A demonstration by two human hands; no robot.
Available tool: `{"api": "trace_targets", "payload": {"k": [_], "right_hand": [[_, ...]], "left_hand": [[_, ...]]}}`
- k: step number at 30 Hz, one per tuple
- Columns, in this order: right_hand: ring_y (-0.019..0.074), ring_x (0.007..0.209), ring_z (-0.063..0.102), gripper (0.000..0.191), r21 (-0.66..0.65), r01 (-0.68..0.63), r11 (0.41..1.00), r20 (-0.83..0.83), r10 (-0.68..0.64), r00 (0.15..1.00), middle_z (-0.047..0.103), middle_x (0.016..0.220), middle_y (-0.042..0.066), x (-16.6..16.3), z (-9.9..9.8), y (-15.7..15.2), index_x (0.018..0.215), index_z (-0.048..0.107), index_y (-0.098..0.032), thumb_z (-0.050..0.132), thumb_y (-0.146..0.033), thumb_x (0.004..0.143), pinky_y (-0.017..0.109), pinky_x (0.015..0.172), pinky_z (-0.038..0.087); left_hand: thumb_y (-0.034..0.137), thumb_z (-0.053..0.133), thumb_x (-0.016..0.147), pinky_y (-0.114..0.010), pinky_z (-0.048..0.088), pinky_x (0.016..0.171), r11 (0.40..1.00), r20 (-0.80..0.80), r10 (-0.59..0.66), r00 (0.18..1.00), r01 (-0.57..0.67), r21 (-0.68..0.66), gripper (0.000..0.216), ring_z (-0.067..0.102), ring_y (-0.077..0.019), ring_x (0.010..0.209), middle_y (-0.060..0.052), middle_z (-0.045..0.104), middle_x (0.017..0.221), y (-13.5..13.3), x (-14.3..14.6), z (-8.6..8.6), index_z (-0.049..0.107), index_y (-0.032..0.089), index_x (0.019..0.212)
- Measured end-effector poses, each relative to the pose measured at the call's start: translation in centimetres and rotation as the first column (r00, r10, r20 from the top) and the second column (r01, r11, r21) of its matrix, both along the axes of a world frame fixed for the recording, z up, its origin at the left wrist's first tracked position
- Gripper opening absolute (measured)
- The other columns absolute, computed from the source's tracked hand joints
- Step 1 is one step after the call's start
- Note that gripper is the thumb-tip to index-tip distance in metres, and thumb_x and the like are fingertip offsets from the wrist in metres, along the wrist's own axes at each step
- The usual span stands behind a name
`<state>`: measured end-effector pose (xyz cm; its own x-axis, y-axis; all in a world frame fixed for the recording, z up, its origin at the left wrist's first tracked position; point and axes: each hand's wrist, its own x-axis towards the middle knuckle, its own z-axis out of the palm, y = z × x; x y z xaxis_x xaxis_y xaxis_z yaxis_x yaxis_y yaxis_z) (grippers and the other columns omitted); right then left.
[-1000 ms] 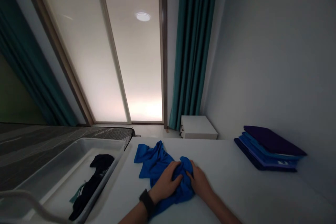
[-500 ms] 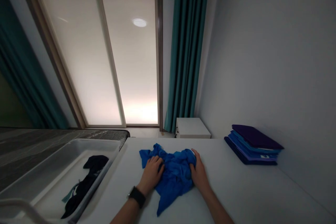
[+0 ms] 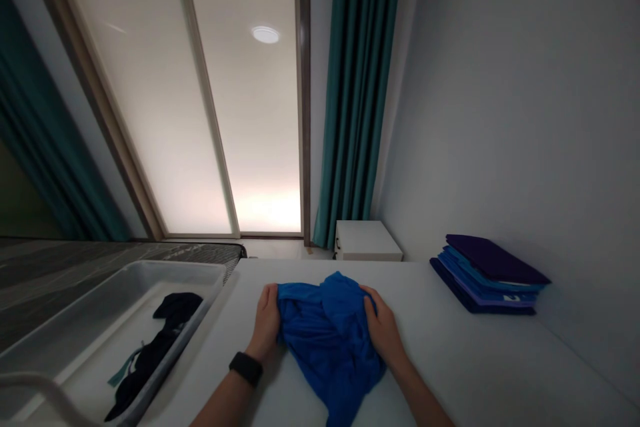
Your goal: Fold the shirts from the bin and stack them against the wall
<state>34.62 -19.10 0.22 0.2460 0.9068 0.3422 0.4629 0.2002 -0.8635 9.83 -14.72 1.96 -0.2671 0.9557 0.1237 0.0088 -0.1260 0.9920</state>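
Note:
A crumpled blue garment [image 3: 327, 330], its exact kind unclear, is stretched between my two hands over the white table. My left hand [image 3: 267, 321], with a dark watch on its wrist, is closed on the garment's upper left edge. At the opposite side, my right hand [image 3: 383, 325] grips the cloth near its upper right, thumb and fingers around the fabric. The lower part of the garment narrows and hangs toward the table's near side. Some fingertips are hidden by the cloth.
A stack of folded clothes [image 3: 493, 277], purple on top, lies at the table's right by the wall. To the left stands a translucent plastic bin [image 3: 150, 267] holding a dark garment [image 3: 155, 353]. Beyond the white table [image 3: 420, 373] is a small white cabinet [image 3: 367, 240].
My left hand has shifted left and now holds the garment's left edge instead of resting on it. The bunched cloth is spread wider, and its lower point hangs nearer to me.

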Motion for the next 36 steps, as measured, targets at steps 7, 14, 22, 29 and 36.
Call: {"api": "trace_targets", "payload": {"k": [7, 14, 22, 29, 36], "right_hand": [[0.0227, 0.116, 0.059, 0.044, -0.001, 0.001, 1.0, 0.031, -0.001, 1.0, 0.066, 0.122, 0.008, 0.1, 0.4, -0.2, 0.119, 0.062, -0.02, 0.035, -0.043, 0.093, 0.041, 0.106, 0.041], [0.024, 0.106, 0.063, 0.043, 0.021, 0.003, 1.0, 0.009, -0.004, 1.0, 0.07, 0.11, 0.008, 0.4, 1.0, -0.8, 0.107, 0.069, -0.021, 0.037, -0.046, 0.093, 0.04, 0.099, 0.045], [0.0253, 0.115, 0.057, 0.044, -0.057, 0.066, 0.996, 0.027, -0.064, 0.998, 0.064, 0.122, 0.01, 0.5, -0.1, -0.3, 0.12, 0.06, -0.018, 0.041, -0.044, 0.089, 0.043, 0.103, 0.041], [0.025, 0.099, 0.057, 0.032, 0.161, 0.029, 0.987, 0.354, -0.085, 0.931, 0.066, 0.097, 0.009, 0.1, 1.5, -1.9, 0.099, 0.064, -0.021, 0.035, -0.032, 0.094, 0.047, 0.098, 0.039], [0.0271, 0.107, 0.055, 0.017, 0.016, -0.246, 0.969, 0.573, 0.193, 0.797, 0.065, 0.107, 0.008, -2.0, 1.2, -3.3, 0.097, 0.065, -0.023, 0.056, -0.027, 0.083, 0.046, 0.1, 0.037]], "left_hand": [[0.06, 0.048, 0.083, -0.027, 0.042, 0.067, 1.0, -0.028, 0.008, 1.0, -0.008, -0.002, 0.04, 0.048, -0.0163, 0.071, 0.004, 0.048, 0.071, -0.2, -0.1, 0.5, 0.047, 0.021, 0.074], [0.056, 0.048, 0.086, -0.03, 0.045, 0.065, 0.947, -0.131, -0.319, 0.939, 0.309, -0.093, 0.043, 0.054, -0.0183, 0.067, 0.003, 0.056, 0.075, -0.9, -0.3, 1.3, 0.054, 0.022, 0.113], [0.039, 0.063, 0.079, -0.042, 0.04, 0.093, 0.832, -0.804, -0.39, 0.449, 0.547, -0.098, 0.039, 0.059, -0.0262, 0.098, -0.006, 0.058, 0.112, -2.4, 0.2, 1.5, 0.059, 0.025, 0.115], [0.031, 0.034, 0.094, -0.036, 0.044, 0.082, 0.894, -0.769, -0.216, 0.602, 0.438, 0.091, 0.024, 0.057, -0.0232, 0.089, -0.008, 0.056, 0.096, -1.8, 0.1, 1.1, 0.054, 0.022, 0.085], [0.043, 0.038, 0.093, -0.031, 0.04, 0.065, 0.972, -0.408, -0.097, 0.908, 0.175, 0.157, 0.026, 0.051, -0.0198, 0.065, 0.002, 0.051, 0.067, -1.4, -0.2, 1.5, 0.047, 0.024, 0.078]]}}
